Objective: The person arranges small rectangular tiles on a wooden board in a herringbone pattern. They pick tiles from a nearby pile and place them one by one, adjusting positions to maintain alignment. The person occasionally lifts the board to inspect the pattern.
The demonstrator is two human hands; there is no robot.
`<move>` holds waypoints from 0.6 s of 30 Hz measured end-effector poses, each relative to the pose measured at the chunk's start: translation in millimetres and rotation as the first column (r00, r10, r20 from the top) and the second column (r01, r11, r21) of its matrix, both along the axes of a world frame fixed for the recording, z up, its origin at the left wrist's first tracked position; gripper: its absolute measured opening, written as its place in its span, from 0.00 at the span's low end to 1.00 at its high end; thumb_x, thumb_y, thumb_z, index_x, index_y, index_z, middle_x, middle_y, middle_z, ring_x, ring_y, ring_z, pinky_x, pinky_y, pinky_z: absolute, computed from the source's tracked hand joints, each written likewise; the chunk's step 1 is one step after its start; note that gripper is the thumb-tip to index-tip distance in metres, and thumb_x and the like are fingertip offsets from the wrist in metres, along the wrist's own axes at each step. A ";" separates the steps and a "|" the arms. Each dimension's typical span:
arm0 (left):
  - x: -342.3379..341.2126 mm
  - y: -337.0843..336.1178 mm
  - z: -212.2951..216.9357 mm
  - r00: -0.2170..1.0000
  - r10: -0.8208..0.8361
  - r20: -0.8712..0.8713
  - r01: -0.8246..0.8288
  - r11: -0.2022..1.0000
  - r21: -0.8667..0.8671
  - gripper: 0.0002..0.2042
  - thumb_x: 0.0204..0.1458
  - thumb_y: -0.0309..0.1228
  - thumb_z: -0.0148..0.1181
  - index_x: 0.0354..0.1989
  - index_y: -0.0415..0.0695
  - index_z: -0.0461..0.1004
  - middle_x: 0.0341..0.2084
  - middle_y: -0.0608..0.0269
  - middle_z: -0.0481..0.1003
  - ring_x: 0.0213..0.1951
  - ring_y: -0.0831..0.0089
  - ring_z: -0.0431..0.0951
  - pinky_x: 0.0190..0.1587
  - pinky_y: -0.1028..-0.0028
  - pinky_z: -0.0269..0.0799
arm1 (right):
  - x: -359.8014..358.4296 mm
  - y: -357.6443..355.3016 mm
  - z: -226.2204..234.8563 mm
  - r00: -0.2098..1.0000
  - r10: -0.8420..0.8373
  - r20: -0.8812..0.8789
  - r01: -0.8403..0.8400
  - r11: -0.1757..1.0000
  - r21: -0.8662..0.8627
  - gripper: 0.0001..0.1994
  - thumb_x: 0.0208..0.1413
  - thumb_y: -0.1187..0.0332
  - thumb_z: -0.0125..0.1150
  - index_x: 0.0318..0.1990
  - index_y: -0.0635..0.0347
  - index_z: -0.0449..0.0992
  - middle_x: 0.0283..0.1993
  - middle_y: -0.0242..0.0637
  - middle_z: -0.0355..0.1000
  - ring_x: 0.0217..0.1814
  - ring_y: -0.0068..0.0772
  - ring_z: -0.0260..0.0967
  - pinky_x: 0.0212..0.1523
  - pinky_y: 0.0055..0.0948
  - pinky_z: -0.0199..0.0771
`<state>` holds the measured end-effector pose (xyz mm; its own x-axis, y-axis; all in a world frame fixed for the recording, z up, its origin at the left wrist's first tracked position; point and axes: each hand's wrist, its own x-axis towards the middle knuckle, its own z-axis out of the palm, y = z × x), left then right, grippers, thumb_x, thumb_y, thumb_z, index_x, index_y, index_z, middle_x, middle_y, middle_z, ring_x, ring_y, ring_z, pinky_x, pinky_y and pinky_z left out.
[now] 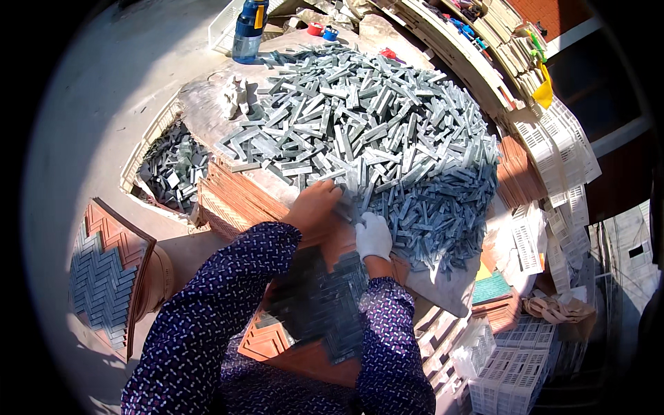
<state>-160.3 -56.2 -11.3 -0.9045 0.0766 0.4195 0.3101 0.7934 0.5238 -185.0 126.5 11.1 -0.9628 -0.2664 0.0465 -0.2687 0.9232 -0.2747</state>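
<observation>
My bare left hand [317, 209] reaches to the near edge of a big heap of grey-green stone strips [360, 117]. Its fingers are curled at the strips, and what they hold, if anything, is hidden. Just to the right, my right hand [374, 237] wears a white glove. Its fingertips meet the heap's edge, where motion blur hides the grip. Below both hands lies an orange-brown grooved tray [311, 361], partly filled with dark strips [332, 297] in a herringbone pattern. My sleeves cover parts of that tray.
At the left stands another herringbone-filled tray [104, 266]. A crate [131, 173] of dark stone scraps sits behind it, beside stacked orange-brown trays [238, 197]. A blue bottle [249, 34] and tape rolls [315, 29] stand at the back. White plastic crates [512, 366] fill the right.
</observation>
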 end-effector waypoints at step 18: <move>93.8 -6.2 -16.1 0.995 0.041 0.087 -0.057 0.978 0.200 0.08 0.43 0.23 0.57 0.34 0.40 0.69 0.30 0.54 0.67 0.37 0.53 0.72 0.38 0.61 0.69 | 19.0 -1.0 -6.2 0.999 -0.027 -0.045 0.007 0.922 -0.387 0.07 0.47 0.71 0.54 0.34 0.60 0.73 0.35 0.46 0.73 0.38 0.49 0.71 0.40 0.42 0.71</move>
<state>-66.5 -62.4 -27.4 -0.9371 -0.0474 0.3459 0.2227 0.6818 0.6968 -165.9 125.5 4.8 -0.9609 -0.2021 0.1894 -0.2761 0.7526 -0.5978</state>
